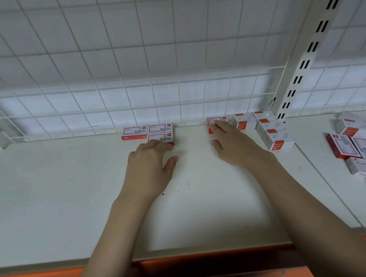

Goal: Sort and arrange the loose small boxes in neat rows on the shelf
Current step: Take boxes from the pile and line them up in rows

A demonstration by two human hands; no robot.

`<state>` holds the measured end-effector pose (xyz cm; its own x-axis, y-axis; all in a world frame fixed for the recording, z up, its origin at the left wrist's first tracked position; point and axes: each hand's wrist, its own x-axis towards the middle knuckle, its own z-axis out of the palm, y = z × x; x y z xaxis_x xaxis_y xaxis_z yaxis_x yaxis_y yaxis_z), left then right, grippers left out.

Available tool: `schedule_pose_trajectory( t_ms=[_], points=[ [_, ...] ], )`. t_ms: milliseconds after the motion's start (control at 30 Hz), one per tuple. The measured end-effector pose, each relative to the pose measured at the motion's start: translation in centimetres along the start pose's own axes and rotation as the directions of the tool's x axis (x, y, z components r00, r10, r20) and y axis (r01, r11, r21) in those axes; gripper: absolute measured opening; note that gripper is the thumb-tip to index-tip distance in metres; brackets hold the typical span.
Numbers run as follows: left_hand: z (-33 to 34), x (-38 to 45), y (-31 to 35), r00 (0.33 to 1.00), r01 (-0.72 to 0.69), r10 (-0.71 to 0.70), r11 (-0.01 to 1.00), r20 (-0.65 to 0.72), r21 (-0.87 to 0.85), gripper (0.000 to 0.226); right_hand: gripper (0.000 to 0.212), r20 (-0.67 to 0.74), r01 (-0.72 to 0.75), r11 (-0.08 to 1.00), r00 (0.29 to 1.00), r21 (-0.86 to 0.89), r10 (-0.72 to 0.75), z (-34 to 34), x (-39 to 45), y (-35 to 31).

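Note:
Three red-and-white small boxes [149, 132] lie flat together against the wire back of the white shelf [74, 198]. My left hand [150, 164] rests on the shelf with its fingertips touching the front box of that group [161, 138]. Further right, my right hand [234, 143] lies flat, fingers extended onto a single red box [211, 123] at the back. Beside it stand rows of white boxes with red labels [267, 131].
A white wire grid [132, 88] backs the shelf, and a slotted upright post [306, 62] divides it from the shelf section on the right. There a loose heap of red and white boxes [358, 147] lies. An orange edge runs below the shelf front.

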<state>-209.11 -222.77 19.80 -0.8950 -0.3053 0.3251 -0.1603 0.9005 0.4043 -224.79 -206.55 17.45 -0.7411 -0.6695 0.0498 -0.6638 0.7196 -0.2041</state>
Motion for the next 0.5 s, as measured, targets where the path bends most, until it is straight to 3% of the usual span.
schedule_pose_trajectory(
  t_ms=[500],
  points=[
    [-0.4, -0.2, 1.5, 1.0, -0.022, 0.022, 0.999, 0.018, 0.023, 0.028, 0.055, 0.023, -0.011, 0.998, 1.0, -0.06, 0.012, -0.7, 0.1, 0.2]
  ],
)
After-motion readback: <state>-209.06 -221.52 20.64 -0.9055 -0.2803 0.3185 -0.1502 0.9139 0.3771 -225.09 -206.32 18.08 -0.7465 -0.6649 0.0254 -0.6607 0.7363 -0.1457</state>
